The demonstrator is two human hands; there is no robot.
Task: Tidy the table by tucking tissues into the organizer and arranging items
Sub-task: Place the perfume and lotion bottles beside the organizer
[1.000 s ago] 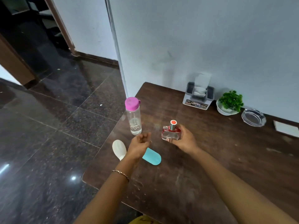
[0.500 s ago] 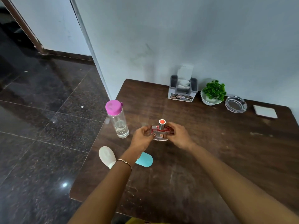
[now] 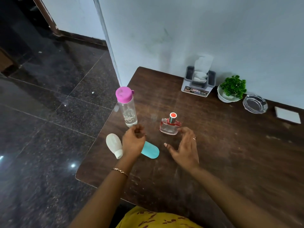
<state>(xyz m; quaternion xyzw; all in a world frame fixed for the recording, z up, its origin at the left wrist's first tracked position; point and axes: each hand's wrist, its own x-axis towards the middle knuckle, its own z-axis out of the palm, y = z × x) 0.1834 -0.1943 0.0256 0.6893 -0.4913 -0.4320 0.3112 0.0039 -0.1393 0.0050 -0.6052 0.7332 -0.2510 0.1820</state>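
A clear perfume bottle [image 3: 170,126] with a red band and a red-topped silver cap stands upright on the brown table [image 3: 230,153]. My right hand [image 3: 185,147] hovers just below and right of it, fingers spread, holding nothing. My left hand [image 3: 133,140] is loosely curled and empty, left of the perfume bottle. It partly covers a turquoise oval case [image 3: 150,151]. A grey organizer [image 3: 198,85] with white tissues [image 3: 201,66] sticking up stands at the back by the wall.
A clear water bottle [image 3: 126,106] with a pink lid stands near the table's left edge. A white bottle [image 3: 114,145] lies on its side beside it. A potted plant [image 3: 232,88], a glass ashtray [image 3: 255,103] and a white coaster [image 3: 287,115] line the back right.
Both hands held the perfume bottle half a second ago. It now stands on the table, and both hands have let go and drawn back toward me.
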